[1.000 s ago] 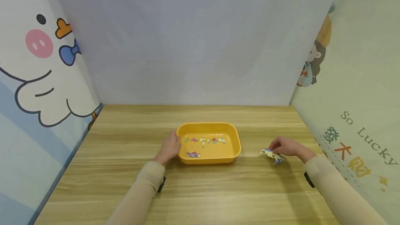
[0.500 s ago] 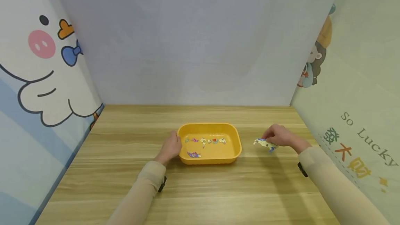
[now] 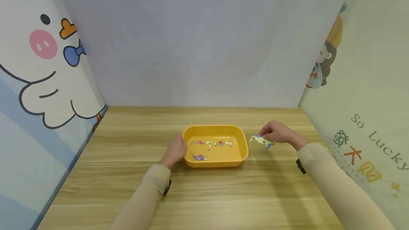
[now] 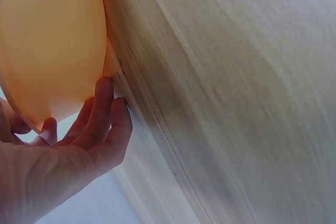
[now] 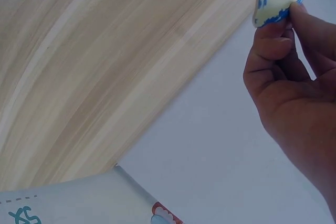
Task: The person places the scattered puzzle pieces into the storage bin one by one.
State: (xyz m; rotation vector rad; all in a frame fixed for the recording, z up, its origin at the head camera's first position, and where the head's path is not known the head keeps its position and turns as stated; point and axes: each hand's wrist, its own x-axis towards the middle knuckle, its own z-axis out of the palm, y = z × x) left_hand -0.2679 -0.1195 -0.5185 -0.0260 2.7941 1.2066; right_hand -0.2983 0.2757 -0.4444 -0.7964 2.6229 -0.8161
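Note:
A yellow rectangular plastic basin (image 3: pixel 215 164) with rounded corners sits near the middle of the table. My left hand (image 3: pixel 175 151) grips its left end; in the left wrist view the fingers (image 4: pixel 100 121) lie against the outside wall. Right of the basin, my right hand (image 3: pixel 277 132) pinches a flat, irregular cream piece with blue edges (image 3: pixel 262 140), held above the table between thumb and fingers (image 5: pixel 273 48). Several small pieces of similar irregular shape lie in a row on the basin floor. A purple-and-blue piece (image 3: pixel 199 157) lies nearer its front left corner.
The wood-grain table (image 3: pixel 204 194) runs back to a plain pale curtain (image 3: pixel 204 45). A cartoon-printed wall (image 3: pixel 48 81) borders the left side, and a pale green one with lettering (image 3: pixel 367 98) the right.
My right hand has lifted the cream-and-blue piece and carried it left and away from me, closer to the basin's right side. The left hand stays on the basin.

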